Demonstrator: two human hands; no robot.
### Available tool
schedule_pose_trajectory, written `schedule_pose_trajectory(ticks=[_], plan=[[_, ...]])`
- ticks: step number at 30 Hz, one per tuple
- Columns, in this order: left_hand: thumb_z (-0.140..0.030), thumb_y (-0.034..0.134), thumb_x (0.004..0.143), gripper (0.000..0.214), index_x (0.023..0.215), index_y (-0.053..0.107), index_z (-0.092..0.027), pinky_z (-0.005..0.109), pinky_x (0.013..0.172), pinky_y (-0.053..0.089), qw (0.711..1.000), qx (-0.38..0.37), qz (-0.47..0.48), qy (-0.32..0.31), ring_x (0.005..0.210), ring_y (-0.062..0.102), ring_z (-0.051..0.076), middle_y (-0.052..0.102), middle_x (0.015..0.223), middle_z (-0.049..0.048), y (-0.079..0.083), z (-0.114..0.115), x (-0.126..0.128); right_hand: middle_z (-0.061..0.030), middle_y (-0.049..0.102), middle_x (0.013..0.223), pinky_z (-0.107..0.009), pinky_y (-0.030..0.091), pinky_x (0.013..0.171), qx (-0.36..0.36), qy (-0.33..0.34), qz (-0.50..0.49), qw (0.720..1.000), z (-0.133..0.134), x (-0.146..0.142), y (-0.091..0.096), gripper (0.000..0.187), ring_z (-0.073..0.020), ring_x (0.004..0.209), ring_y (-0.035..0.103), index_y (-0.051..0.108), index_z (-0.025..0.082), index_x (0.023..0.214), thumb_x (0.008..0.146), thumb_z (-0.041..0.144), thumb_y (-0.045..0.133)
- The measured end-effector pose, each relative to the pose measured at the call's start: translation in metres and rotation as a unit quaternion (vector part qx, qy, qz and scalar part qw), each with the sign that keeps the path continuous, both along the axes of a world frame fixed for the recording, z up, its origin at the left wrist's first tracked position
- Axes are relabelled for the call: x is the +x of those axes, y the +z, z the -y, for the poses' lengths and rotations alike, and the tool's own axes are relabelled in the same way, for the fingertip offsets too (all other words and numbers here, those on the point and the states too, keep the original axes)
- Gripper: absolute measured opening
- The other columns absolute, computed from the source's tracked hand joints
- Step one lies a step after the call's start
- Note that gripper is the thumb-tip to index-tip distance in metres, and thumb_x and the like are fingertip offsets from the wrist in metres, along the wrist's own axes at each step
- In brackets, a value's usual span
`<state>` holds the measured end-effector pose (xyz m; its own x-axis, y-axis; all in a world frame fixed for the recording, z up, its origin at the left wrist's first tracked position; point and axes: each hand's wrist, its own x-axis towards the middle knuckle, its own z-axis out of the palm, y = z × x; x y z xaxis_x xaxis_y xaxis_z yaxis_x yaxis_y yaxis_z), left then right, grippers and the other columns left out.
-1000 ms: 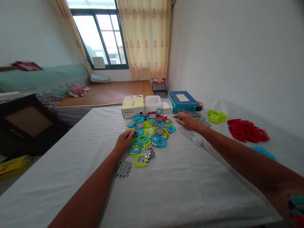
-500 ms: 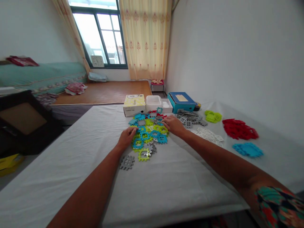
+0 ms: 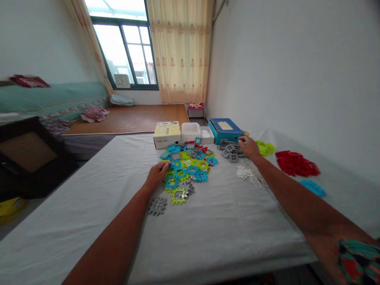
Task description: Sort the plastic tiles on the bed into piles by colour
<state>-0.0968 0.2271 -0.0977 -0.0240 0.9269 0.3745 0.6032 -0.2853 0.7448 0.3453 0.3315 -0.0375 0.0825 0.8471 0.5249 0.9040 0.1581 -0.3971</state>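
Observation:
A mixed heap of plastic building pieces (image 3: 190,162), blue, lime green, grey, white and red with notched edges, lies in the middle of the white-covered table. My left hand (image 3: 158,175) rests against the heap's left side, fingers curled together; anything between them is hidden. My right hand (image 3: 249,147) is at the right end of the grey piece pile (image 3: 231,151), its fingers pinched. What they hold, if anything, is too small to tell. Below my right wrist lie white window-like pieces (image 3: 247,174). One grey square piece (image 3: 158,206) sits alone near my left forearm.
A yellow-and-white box (image 3: 167,140), a white plastic tub (image 3: 190,130) and a blue box (image 3: 226,130) stand behind the heap. Sorted lime green pieces (image 3: 265,147), red pieces (image 3: 297,163) and blue pieces (image 3: 314,187) lie to the right, by the wall.
My right hand has moved right, from the heap's right edge to the grey pile. A blue piece now shows at the heap's right edge. My left hand stays at the heap.

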Motion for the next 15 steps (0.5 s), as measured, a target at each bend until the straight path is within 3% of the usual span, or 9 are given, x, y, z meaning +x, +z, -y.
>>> schedule_pose_trajectory(ticks=[2, 4, 7, 10, 15], plan=[[-0.052, 0.047, 0.085, 0.045, 0.099, 0.071, -0.016, 0.035, 0.094, 0.048, 1.000, 0.007, 0.012, 0.003, 0.104, 0.064, 0.023, 0.071, 0.107, 0.0087, -0.002, -0.001, -0.002, -0.0111, 0.070, 0.104, -0.033, 0.047, 0.085, -0.005, 0.104, -0.003, 0.995, 0.029, -0.027, -0.002, 0.027, -0.0216, 0.092, 0.064, 0.067, 0.015, 0.104, 0.087, 0.027, 0.051], [-0.051, 0.047, 0.085, 0.045, 0.101, 0.071, -0.016, 0.035, 0.094, 0.048, 1.000, 0.012, 0.025, 0.011, 0.107, 0.063, 0.023, 0.070, 0.111, 0.0095, -0.004, -0.002, -0.003, -0.0071, 0.071, 0.099, -0.030, 0.048, 0.077, -0.047, 0.233, 0.000, 0.971, 0.061, -0.059, -0.011, 0.024, -0.0178, 0.079, 0.063, 0.068, 0.019, 0.101, 0.087, 0.030, 0.052], [-0.051, 0.046, 0.086, 0.045, 0.102, 0.070, -0.016, 0.037, 0.094, 0.048, 0.999, 0.005, 0.038, 0.030, 0.108, 0.062, 0.024, 0.070, 0.112, 0.0091, -0.007, -0.003, -0.006, -0.0051, 0.070, 0.101, -0.028, 0.048, 0.070, -0.093, 0.343, -0.016, 0.935, 0.101, -0.097, -0.035, 0.024, -0.0135, 0.065, 0.061, 0.067, 0.021, 0.103, 0.086, 0.029, 0.054], [-0.051, 0.043, 0.087, 0.048, 0.103, 0.070, -0.015, 0.037, 0.096, 0.046, 0.999, -0.001, 0.021, 0.049, 0.108, 0.062, 0.024, 0.070, 0.111, 0.0099, -0.008, -0.003, -0.006, -0.0051, 0.069, 0.102, -0.028, 0.049, 0.071, -0.097, 0.349, -0.074, 0.929, 0.117, -0.112, -0.057, 0.025, -0.0131, 0.065, 0.061, 0.067, 0.021, 0.105, 0.085, 0.025, 0.053], [-0.052, 0.043, 0.085, 0.047, 0.097, 0.071, -0.016, 0.036, 0.093, 0.047, 0.998, -0.007, -0.028, 0.048, 0.101, 0.063, 0.023, 0.072, 0.104, 0.0085, 0.000, 0.000, 0.001, -0.0053, 0.070, 0.098, -0.030, 0.049, 0.077, -0.074, 0.323, -0.113, 0.937, 0.108, -0.105, -0.072, 0.026, -0.0147, 0.070, 0.062, 0.070, 0.020, 0.101, 0.083, 0.019, 0.050]])
